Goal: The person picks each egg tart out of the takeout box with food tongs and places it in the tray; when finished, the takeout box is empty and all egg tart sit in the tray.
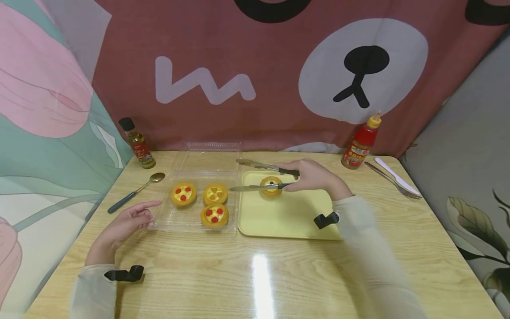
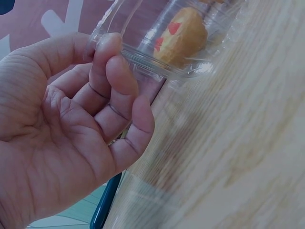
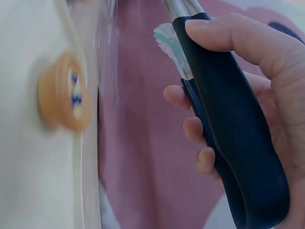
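My right hand (image 1: 308, 176) holds metal tongs (image 1: 256, 188) by their black handles (image 3: 228, 105), thumb on one side and fingers round the other. The tong arms are spread apart above a yellow tray (image 1: 284, 223). On that tray, towards the back left, sits a small tart (image 3: 62, 93) topped with blue bits; part of it lies behind a tong arm in the head view. My left hand (image 1: 129, 221) pinches the near left rim of a clear plastic clamshell box (image 2: 143, 59). Inside are two tarts with red dots (image 1: 183, 194) and one with orange wedges (image 1: 215, 194).
The box's lid (image 1: 209, 157) stands open at the back. A spoon (image 1: 135, 192) and an oil bottle (image 1: 139, 146) are on the left. At the back right stands a red sauce bottle (image 1: 358, 144), beside a fork (image 1: 394, 181) and a pale knife (image 1: 396, 176).
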The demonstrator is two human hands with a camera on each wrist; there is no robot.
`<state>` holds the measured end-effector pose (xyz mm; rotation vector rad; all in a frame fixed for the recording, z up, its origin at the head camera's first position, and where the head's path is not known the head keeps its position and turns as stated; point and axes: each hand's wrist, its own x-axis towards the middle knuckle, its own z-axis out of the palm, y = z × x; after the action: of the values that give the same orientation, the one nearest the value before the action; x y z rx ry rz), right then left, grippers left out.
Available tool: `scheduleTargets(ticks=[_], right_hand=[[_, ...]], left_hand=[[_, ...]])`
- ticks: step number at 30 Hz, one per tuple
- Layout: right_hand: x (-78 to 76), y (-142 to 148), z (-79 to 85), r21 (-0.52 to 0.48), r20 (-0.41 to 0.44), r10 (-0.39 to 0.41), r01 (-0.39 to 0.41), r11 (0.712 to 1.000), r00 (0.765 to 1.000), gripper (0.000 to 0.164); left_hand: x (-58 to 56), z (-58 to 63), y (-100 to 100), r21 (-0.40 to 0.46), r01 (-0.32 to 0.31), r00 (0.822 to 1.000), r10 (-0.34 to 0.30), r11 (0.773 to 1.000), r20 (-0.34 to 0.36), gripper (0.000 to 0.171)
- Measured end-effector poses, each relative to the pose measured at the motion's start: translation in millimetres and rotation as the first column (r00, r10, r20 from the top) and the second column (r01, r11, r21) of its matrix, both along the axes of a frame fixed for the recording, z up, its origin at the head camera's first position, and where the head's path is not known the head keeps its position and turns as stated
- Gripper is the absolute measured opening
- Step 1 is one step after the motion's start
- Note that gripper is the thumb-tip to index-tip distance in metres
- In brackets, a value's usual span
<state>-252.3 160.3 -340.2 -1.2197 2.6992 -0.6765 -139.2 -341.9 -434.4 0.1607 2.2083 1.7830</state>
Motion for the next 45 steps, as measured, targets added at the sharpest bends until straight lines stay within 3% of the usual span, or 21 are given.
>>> scheduleTargets(ticks=[5, 9, 15, 22, 29, 45], right_hand=[[2.1, -36, 1.2, 0.029, 0.019, 0.047, -0.048, 0.998, 0.999, 0.068], [3.0, -68, -0.5, 0.098, -0.033, 0.071, -0.068, 0.993, 0.997, 0.066], [5.3, -115, -4.3, 0.216, -0.084, 0.074, -0.054, 0.975, 0.994, 0.067], [5.5, -154, -13.9, 0.316, -0.057, 0.044, -0.024, 0.948, 0.997, 0.068], [13.1, -178, -22.4, 0.373, -0.103, -0.011, 0.049, 0.927, 0.995, 0.069], [27.5, -192, -33.8, 0.335, -0.037, -0.126, 0.131, 0.933, 0.991, 0.066]], left_hand=[[-1.7, 1.4, 1, -0.007, 0.007, 1.0, -0.007, 1.0, 0.006, 0.042], [-2.2, 1.8, 0, -0.001, 0.008, 1.0, -0.008, 1.0, 0.006, 0.042], [-1.6, 1.9, -3, 0.013, 0.005, 1.0, -0.005, 1.0, 0.002, 0.041], [-1.4, 1.1, -3, 0.023, 0.008, 1.0, -0.008, 1.0, -0.003, 0.04], [0.1, 1.2, -1, 0.028, 0.016, 1.0, -0.016, 0.999, -0.011, 0.042], [-0.5, -0.9, 1, 0.026, 0.007, 1.0, -0.007, 1.0, -0.011, 0.041]])
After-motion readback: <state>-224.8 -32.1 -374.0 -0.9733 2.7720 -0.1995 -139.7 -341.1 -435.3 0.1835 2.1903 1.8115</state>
